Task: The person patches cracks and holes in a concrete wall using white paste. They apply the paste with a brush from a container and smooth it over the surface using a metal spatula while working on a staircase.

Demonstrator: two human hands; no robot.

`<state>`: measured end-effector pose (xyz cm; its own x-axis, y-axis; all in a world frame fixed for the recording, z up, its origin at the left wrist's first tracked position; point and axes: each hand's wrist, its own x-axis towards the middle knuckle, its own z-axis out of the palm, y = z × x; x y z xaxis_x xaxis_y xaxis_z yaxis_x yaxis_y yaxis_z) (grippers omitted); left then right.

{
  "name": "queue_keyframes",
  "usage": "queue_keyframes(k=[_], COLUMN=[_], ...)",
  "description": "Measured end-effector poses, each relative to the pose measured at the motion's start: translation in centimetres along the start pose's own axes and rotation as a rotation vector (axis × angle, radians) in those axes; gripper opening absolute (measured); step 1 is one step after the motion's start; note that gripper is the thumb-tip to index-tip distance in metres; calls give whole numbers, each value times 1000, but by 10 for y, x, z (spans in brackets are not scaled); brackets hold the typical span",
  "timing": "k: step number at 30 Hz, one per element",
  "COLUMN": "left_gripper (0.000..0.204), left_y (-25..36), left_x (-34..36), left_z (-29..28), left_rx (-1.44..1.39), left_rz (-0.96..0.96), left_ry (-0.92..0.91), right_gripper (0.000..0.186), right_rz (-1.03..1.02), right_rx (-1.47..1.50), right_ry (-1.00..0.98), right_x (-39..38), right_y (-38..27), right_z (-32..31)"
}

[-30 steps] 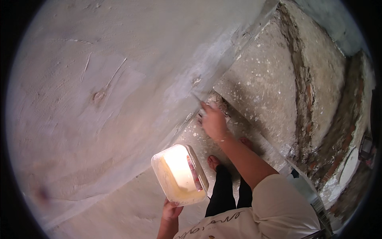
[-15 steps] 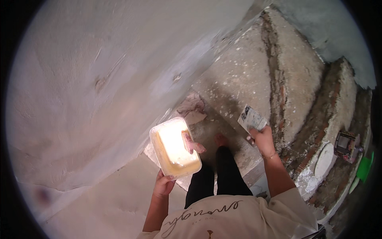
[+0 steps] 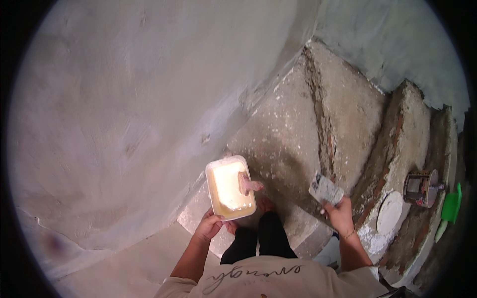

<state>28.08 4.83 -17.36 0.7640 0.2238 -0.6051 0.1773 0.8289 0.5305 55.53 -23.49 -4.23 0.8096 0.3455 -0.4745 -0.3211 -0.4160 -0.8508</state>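
Tub point(image 3: 213, 191), pale, rectangular and brightly lit inside, sits in the head view before the person, near the grey wall point(image 3: 124, 124). The left hand point(image 3: 208, 226) grasps its near left corner, fingers curled against the rim. A pinkish item point(image 3: 253, 185) pokes out over the tub's right edge; its kind is unclear. Well apart, on the right, the right hand point(image 3: 340, 213) has its fingers closed round the near end of a flat, smudged scraper point(image 3: 325, 189), above rough concrete steps point(image 3: 278, 131). Beyond that hand lie a round white disc point(image 3: 390, 212), a patterned can point(image 3: 420, 188) just beside it, and a green object point(image 3: 451, 204).
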Motion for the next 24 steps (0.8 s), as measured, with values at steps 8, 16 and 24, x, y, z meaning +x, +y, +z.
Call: queue_keyframes(k=[8,16,24], left_gripper=[67,54,57], left_y=[-7,-36,-99], left_x=[72,147,236], left_z=[17,14,-4], left_rx=[47,-10,67], left_rz=[-36,-126,-209], left_ry=[-37,-1,219], right_gripper=[22,21,16], right_rz=[60,109,297], right_rx=[31,147,125], right_ry=[-55,37,66], right_x=[5,7,-1], right_y=[30,54,113], right_z=[-30,-46,-28])
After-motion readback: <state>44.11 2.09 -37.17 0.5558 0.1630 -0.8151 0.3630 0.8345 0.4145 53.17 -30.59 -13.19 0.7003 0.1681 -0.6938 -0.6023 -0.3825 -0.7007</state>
